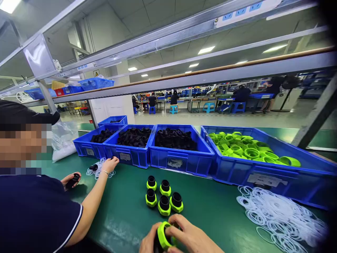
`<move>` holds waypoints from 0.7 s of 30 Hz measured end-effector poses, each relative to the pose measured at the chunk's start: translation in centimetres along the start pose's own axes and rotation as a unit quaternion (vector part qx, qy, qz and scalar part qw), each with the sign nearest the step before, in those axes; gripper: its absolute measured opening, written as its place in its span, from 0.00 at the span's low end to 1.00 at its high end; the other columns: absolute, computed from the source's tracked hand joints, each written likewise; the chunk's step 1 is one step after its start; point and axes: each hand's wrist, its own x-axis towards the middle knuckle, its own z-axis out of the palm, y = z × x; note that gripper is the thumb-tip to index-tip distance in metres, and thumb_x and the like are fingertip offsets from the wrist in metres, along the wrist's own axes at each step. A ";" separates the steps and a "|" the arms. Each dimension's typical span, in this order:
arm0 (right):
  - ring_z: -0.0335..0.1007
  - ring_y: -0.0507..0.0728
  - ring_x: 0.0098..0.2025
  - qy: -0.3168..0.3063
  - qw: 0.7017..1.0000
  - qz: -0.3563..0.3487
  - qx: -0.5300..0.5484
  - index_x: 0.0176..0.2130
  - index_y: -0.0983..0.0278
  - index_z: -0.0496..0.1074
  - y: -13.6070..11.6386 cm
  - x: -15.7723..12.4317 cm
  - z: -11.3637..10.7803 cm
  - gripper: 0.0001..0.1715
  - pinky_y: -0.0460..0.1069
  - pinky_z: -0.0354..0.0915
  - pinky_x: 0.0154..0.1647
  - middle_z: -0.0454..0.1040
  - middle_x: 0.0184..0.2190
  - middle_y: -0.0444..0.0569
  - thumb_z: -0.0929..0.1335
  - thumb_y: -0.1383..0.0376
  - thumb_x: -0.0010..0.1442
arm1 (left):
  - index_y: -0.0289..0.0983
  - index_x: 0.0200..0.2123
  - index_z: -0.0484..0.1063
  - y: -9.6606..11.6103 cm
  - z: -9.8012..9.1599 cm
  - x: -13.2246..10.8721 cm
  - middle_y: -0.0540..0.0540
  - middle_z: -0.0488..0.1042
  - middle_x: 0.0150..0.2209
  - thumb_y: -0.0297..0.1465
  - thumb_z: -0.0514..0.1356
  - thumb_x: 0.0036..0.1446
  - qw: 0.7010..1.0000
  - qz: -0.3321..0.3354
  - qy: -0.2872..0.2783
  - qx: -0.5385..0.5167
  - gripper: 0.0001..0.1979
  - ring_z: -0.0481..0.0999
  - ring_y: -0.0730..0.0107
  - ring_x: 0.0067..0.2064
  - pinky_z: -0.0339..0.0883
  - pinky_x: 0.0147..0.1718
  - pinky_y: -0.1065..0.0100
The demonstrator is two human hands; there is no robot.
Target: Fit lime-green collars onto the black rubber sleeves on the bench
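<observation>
Both hands: left hand (pixel 149 242) and right hand (pixel 191 237) are gripping a green ring (pixel 163 235) on a black part, low over the green table (pixel 126 211) | Risk: ring could be going on crooked and jamming.

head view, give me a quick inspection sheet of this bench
surface: green bench top, glossy.
job's things: left hand and right hand clasp a black part with green ring; five assembled pieces stand just beyond.
clutter: pile of clear rings at right; smaller pile by a co-worker's hand.
hands: both closed on the part.
cables: nothing seen.
surroundings: blue bins of black parts and green rings; more workstations behind.
</observation>
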 end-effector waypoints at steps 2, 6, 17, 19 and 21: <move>0.73 0.60 0.42 -0.003 0.995 -0.022 -0.092 0.42 0.60 0.73 0.7 0.9 1.8 0.17 0.50 0.73 0.43 0.73 0.46 0.50 0.79 0.65 0.55 | 0.42 0.46 0.76 -0.2 -3.6 5.5 0.41 0.72 0.60 0.44 0.61 0.60 0.999 0.027 0.046 -0.006 0.16 0.54 0.57 0.72 0.68 0.60 0.50; 0.72 0.62 0.36 0.021 0.969 -0.068 -0.237 0.30 0.61 0.73 2.7 2.8 5.0 0.23 0.53 0.74 0.35 0.74 0.38 0.49 0.82 0.51 0.47 | 0.33 0.36 0.77 -3.3 -9.8 13.8 0.41 0.77 0.54 0.33 0.52 0.63 0.977 0.153 0.145 -0.002 0.15 0.50 0.56 0.72 0.57 0.62 0.46; 0.64 0.57 0.24 0.002 0.950 -0.037 -0.310 0.22 0.61 0.71 4.4 5.9 7.7 0.23 0.49 0.52 0.15 0.70 0.25 0.46 0.77 0.52 0.58 | 0.34 0.30 0.77 -5.6 -10.2 12.9 0.45 0.80 0.50 0.37 0.55 0.59 0.951 0.183 0.231 -0.096 0.16 0.46 0.58 0.72 0.71 0.41 0.67; 0.61 0.56 0.22 0.003 0.952 -0.025 -0.304 0.24 0.59 0.73 4.8 4.6 7.0 0.20 0.50 0.45 0.14 0.70 0.24 0.44 0.78 0.51 0.57 | 0.35 0.28 0.74 -4.1 -8.2 9.5 0.45 0.81 0.45 0.42 0.58 0.59 0.953 0.133 0.243 -0.121 0.17 0.49 0.54 0.72 0.74 0.41 0.66; 0.62 0.56 0.24 0.010 0.954 -0.021 -0.298 0.28 0.56 0.76 4.9 2.6 5.5 0.14 0.51 0.43 0.16 0.70 0.28 0.43 0.79 0.53 0.55 | 0.39 0.30 0.73 -3.1 -4.9 5.2 0.43 0.80 0.41 0.41 0.67 0.52 0.964 0.039 0.225 -0.138 0.12 0.69 0.49 0.64 0.80 0.43 0.59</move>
